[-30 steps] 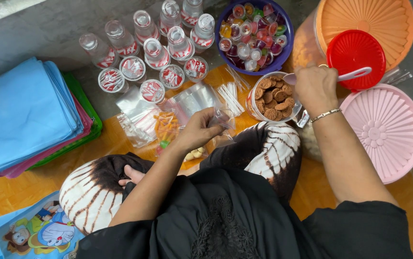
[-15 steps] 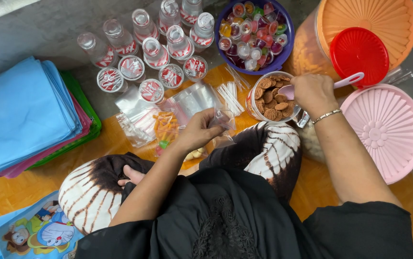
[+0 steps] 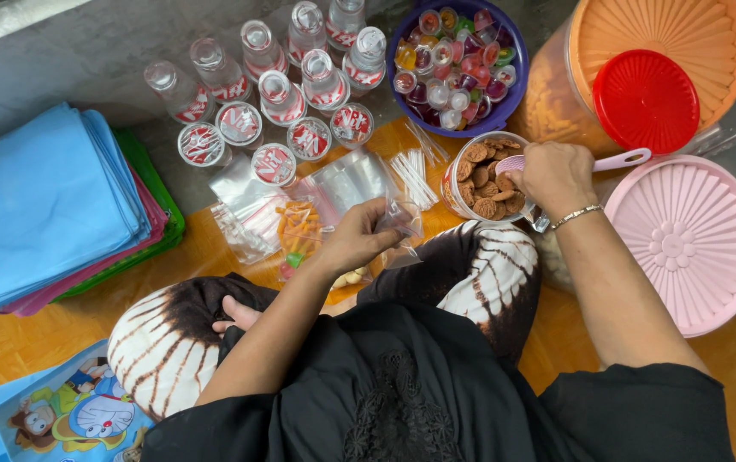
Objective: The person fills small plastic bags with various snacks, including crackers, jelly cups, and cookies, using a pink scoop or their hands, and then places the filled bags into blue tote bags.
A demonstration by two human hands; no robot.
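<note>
Pink scoop [image 3: 547,162] in right hand's [image 3: 556,175] closed grip (over biscuits [image 3: 483,175]).

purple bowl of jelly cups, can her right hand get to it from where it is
Probably yes. The right hand holds a pink scoop over the cookie tub, and the purple bowl stands just beyond that tub, open-topped, with nothing between them.

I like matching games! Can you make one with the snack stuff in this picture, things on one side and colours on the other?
Things:
1. bowl of jelly cups
2. small round lid
3. stack of cloth bags
4. big ribbed lid

Colours:
A. pink
B. blue
C. purple
D. red

Pairs: 1-C, 2-D, 3-B, 4-A

Bonus: the right hand holds a pink scoop, and the left hand holds a clear plastic bag.
</note>
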